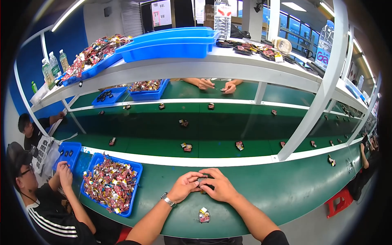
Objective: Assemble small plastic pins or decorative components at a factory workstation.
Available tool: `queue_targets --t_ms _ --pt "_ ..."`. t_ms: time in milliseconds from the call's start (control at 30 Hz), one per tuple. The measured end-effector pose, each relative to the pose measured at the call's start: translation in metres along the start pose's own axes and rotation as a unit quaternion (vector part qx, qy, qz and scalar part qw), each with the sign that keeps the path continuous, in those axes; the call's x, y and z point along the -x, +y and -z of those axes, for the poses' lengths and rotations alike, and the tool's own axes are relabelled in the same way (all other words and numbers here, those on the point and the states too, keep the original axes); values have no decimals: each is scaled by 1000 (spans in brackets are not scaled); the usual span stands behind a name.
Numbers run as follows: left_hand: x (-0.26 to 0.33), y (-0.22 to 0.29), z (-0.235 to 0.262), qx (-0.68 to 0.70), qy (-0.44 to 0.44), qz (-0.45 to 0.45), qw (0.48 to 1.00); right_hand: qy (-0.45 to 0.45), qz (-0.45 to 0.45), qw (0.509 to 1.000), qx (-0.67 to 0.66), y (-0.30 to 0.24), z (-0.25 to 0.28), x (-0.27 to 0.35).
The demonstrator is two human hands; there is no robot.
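My left hand (184, 188), with a metal watch on its wrist, and my right hand (219, 186) meet over the green bench. Their fingers close round a small dark casing (202, 179), mostly covered by the fingers. A bit of yellow shows beneath it. Nearer to me, between my forearms, lies a small black casing with a red circuit board (203, 216) and a white-and-yellow part at its top. To the left of my hands a blue tray (140, 179) is heaped with small red boards carrying yellow and white parts.
Beyond a white rail, a green conveyor (220, 128) carries several small assemblies. A white post (304, 102) and an overhead shelf (163, 69) with blue trays stand ahead. A co-worker (49, 196) sits at left; another person's hands (218, 85) work across. A red stool (339, 202) stands right.
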State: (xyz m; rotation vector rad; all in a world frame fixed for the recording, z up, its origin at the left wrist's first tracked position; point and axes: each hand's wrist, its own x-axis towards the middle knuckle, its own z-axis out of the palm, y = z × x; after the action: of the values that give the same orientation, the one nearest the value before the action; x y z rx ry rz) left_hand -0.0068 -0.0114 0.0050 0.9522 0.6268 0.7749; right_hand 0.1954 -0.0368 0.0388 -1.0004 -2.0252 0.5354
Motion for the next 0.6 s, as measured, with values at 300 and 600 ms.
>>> queue_targets --t_ms 300,600 --pt "-2 -2 0 12 -3 -27 1000 71 -1 997 32 5 -11 3" --pt "-1 -3 4 24 -10 -24 999 66 -15 998 -10 6 -15 5"
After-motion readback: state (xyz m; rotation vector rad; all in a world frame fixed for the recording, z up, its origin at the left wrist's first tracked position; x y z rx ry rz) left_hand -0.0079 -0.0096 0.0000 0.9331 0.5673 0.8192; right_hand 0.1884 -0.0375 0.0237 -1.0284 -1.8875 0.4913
